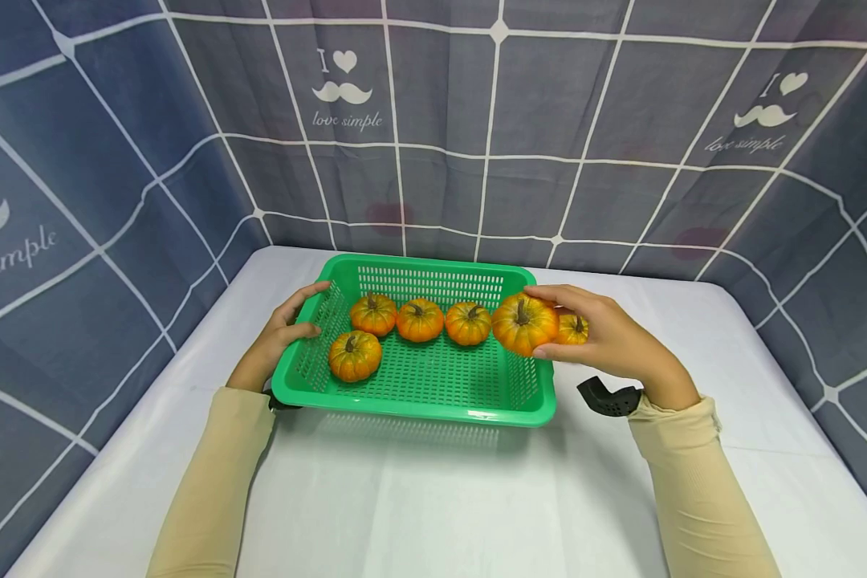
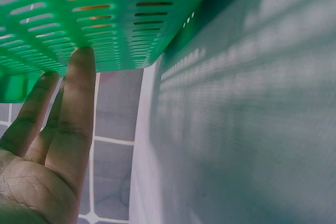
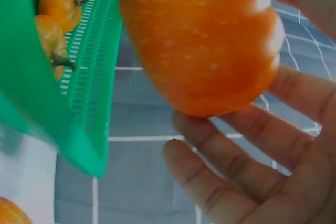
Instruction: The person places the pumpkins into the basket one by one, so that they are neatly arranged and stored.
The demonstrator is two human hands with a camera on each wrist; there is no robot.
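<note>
My left hand (image 1: pixel 278 333) grips the left end of a green plastic basket (image 1: pixel 412 413), thumb over the rim. In the left wrist view its fingers (image 2: pixel 77 103) press against the slotted outside, and the basket stands off the white cloth there. My right hand (image 1: pixel 607 333) holds a small orange pumpkin (image 1: pixel 525 323) by its sides, above the basket's right end; in the right wrist view this pumpkin (image 3: pixel 202 45) fills the space by the fingers. Several pumpkins lie in the basket: a back row with one pumpkin (image 1: pixel 421 320) mid-row, and another pumpkin (image 1: pixel 355 356) at front left.
Partly hidden behind the right hand, one more pumpkin (image 1: pixel 572 328) lies on the white tablecloth (image 1: pixel 441 506), right of the basket. A grey-blue checked curtain (image 1: pixel 441 96) encloses the table at the back and both sides. A black wrist strap (image 1: pixel 610 397) shows at the right wrist.
</note>
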